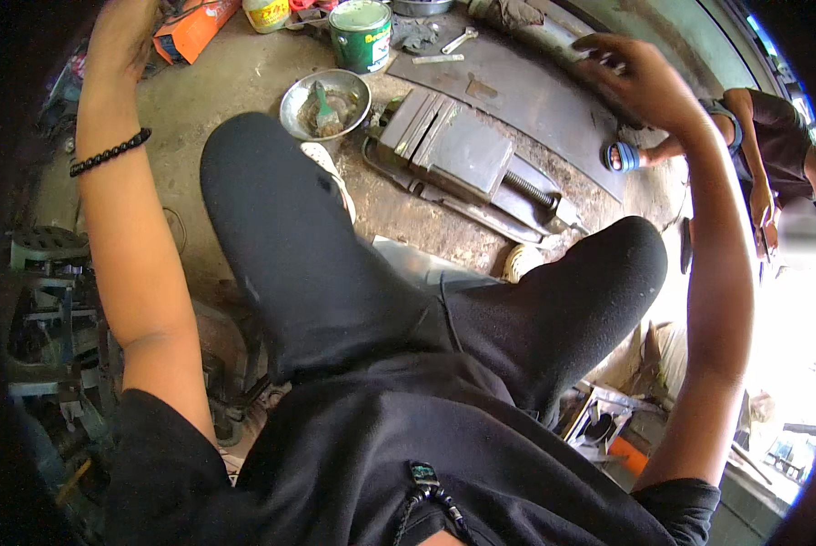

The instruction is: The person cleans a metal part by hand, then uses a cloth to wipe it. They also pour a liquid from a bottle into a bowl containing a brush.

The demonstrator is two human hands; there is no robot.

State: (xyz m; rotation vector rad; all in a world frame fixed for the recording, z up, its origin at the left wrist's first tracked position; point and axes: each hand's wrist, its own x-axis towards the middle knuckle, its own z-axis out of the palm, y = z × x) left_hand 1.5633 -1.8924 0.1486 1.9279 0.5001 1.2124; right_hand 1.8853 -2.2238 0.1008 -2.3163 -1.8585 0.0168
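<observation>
My left arm reaches up along the left side, and my left hand (128, 35) is cut off by the top edge with its fingers out of sight. An orange box (194, 29) is the nearest thing to it. At the upper right my right hand (643, 80) hangs in the air, its fingers bent and apart, with no held thing visible. Behind its fingertips is a grey cylindrical piece (554, 41). Between my knees and the far side, a metal machine vise (467, 153) with a threaded screw lies on the floor, touched by neither hand.
A metal bowl (364, 102) holds a green-handled brush (324, 109). Behind it stands a green paint can (361, 41). A wrench (460, 39) lies on a dark metal sheet (526, 114). Another person (776, 136) with a blue sandal is at the right. Metal machinery (58, 309) crowds the left.
</observation>
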